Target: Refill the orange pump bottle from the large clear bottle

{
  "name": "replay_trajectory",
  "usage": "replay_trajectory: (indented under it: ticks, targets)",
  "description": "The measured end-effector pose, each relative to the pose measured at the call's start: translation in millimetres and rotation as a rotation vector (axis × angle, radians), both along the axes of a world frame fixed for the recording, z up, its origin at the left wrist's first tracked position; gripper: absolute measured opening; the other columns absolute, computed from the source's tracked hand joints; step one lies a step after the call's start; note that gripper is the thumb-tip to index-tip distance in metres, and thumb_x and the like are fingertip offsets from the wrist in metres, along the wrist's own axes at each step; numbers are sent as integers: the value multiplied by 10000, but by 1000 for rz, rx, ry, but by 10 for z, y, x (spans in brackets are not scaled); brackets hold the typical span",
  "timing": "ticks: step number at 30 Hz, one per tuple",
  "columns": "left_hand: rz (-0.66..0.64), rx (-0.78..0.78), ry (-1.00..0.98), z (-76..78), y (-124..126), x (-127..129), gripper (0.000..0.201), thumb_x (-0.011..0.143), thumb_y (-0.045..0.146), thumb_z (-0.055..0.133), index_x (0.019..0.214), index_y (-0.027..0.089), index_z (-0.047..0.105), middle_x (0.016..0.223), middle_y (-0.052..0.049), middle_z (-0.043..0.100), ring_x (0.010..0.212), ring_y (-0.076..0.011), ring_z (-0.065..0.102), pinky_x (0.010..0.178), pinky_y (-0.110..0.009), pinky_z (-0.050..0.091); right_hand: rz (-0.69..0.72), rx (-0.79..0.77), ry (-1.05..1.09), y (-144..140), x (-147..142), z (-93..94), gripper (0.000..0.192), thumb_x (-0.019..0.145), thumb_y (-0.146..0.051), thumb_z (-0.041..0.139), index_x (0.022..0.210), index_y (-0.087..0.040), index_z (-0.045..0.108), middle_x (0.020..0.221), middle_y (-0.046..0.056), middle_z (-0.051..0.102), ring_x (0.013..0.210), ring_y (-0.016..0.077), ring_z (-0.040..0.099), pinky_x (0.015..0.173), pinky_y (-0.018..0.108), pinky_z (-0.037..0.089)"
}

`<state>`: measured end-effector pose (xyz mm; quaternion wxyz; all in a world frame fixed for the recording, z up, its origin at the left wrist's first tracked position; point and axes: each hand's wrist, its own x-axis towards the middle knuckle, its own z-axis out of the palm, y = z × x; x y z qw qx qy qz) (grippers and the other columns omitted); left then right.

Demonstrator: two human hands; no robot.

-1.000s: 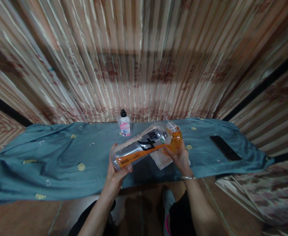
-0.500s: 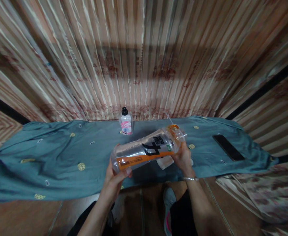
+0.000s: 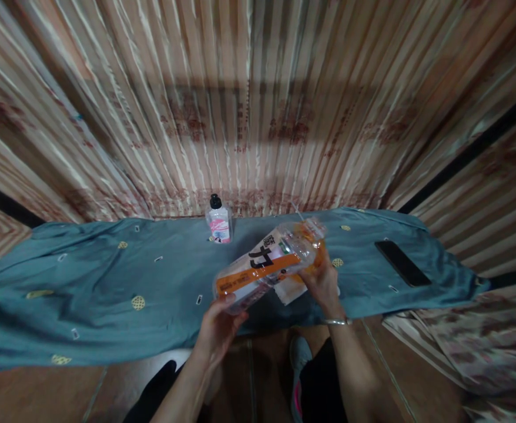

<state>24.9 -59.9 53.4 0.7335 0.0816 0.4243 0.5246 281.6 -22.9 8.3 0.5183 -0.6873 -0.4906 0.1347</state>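
Observation:
A large clear plastic bottle (image 3: 258, 267) with an orange and white label and black characters lies tilted across my hands, its neck up to the right. Round its base end my left hand (image 3: 218, 326) is closed, thumb on top. At the neck end my right hand (image 3: 322, 285) is closed, its fingers partly hidden behind the plastic. A see-through orange thing (image 3: 321, 247) shows there by the neck; I cannot make out its kind. Under the bottle, a whitish flat piece (image 3: 290, 291) rests on the cloth, partly covered.
A small clear bottle (image 3: 219, 222) with a black cap and pink label stands near the back edge. A black phone (image 3: 402, 263) lies to the right on the green patterned cloth (image 3: 94, 282). A thin pale stick (image 3: 296, 208) juts up behind. Striped curtains (image 3: 249, 117) hang behind.
The large bottle has tilted more steeply, its base end shifting right and towards me, and its label has turned. My left hand has moved right with it. The view has shifted slightly.

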Motion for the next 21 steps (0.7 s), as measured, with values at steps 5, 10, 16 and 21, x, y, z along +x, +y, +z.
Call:
replay_trajectory:
  ticks: [5,10,16,21]
  targets:
    - [56,-61,7,91,15,24,617,674,61,718,1284,154,706,846,-70,826,618,-199,762,446,-200,561,48,-32,43,-27,-21,34,867,713,-624,803,1416,-153,617,1154,175,844,1035,375,819,904,496,660]
    - [108,-71,21,124,38,-42,606,671,58,708,1270,144,709,801,-69,813,578,-192,735,425,-196,537,66,-51,41,-62,-46,95,819,729,-621,810,1378,-150,644,1204,189,831,1082,385,816,931,506,668]
    - [149,-80,24,132,45,-145,529,660,85,737,1186,130,716,861,-100,829,621,-217,757,426,-207,535,5,-93,51,-38,-91,121,904,666,-710,790,1359,-146,652,1132,185,847,1039,415,822,905,548,672]
    - [165,-59,39,131,41,-194,685,654,76,723,1335,133,674,869,-90,823,611,-208,752,427,-195,531,-3,-80,18,-24,-133,103,891,666,-732,769,1351,-170,669,1145,177,850,1062,423,821,917,561,673]
